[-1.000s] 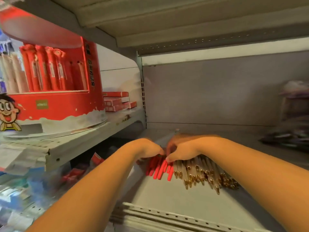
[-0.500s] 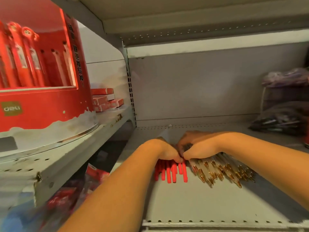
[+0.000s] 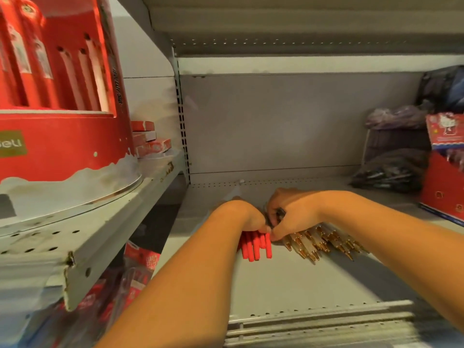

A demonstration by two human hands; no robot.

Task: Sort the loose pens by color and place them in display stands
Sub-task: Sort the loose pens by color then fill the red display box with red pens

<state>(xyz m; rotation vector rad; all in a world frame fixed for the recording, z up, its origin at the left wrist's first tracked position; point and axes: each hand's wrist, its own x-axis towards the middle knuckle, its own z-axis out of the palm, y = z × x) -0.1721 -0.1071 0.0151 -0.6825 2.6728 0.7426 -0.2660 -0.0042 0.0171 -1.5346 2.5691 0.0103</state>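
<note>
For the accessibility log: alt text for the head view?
Two hands gather loose pens on a grey shelf: left hand curled over red pens, right hand over clear gold-tipped pens. A red display stand sits on a higher shelf at left.

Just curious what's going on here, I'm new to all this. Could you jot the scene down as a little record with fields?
Place: grey metal shelf in a shop
Left hand: fingers curled over red pens
Right hand: on clear gold-tipped pens, pinching a small dark item
Piles: side by side, hands touching
Upper left: red display stand holding pens
Far right: dark bags, contents unclear
</note>
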